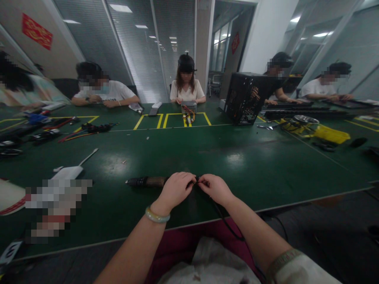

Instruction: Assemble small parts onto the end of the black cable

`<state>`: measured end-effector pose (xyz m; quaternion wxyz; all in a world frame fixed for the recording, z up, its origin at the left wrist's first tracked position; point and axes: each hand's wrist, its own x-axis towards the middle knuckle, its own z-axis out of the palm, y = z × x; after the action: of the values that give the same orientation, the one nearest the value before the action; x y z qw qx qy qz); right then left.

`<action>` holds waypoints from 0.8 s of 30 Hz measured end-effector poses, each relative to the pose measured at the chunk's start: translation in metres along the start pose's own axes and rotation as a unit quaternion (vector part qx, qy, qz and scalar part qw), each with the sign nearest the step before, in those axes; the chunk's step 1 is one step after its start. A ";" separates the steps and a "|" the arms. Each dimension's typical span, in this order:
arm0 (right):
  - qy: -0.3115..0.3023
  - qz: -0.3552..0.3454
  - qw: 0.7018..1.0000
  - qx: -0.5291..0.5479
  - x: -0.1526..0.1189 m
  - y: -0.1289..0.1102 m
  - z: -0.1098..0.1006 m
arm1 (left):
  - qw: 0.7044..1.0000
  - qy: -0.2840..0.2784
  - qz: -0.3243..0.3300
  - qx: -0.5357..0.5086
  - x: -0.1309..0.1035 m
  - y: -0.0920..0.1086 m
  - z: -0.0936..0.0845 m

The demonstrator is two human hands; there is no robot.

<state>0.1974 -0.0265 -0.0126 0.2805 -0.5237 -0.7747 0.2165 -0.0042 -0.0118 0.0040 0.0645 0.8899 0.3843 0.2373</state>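
A dark cylindrical tool (151, 182) with a metal tip pointing left lies on the green table (177, 148) near its front edge. My left hand (178, 187) closes over the tool's right end, with thumb and fingers pinched together. Close beside it, my right hand (215, 188) pinches at the start of a black cable (226, 223), which hangs over the table edge toward my lap. The fingertips of both hands nearly meet, and the small part between them is mostly hidden.
White and blurred items with a white adapter (68, 172) lie at left. Wire bundles (97, 127) sit farther back. A black computer case (244, 98) stands back right, near a yellow object (331, 134). Several people sit along the far side.
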 end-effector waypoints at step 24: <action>0.002 -0.001 1.000 0.001 0.000 -0.001 -0.001 | 1.000 -0.003 -0.027 0.014 0.000 -0.002 0.004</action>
<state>0.1976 -0.0270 -0.0111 0.2823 -0.5229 -0.7748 0.2157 -0.0036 -0.0096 -0.0005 0.0598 0.8806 0.4115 0.2275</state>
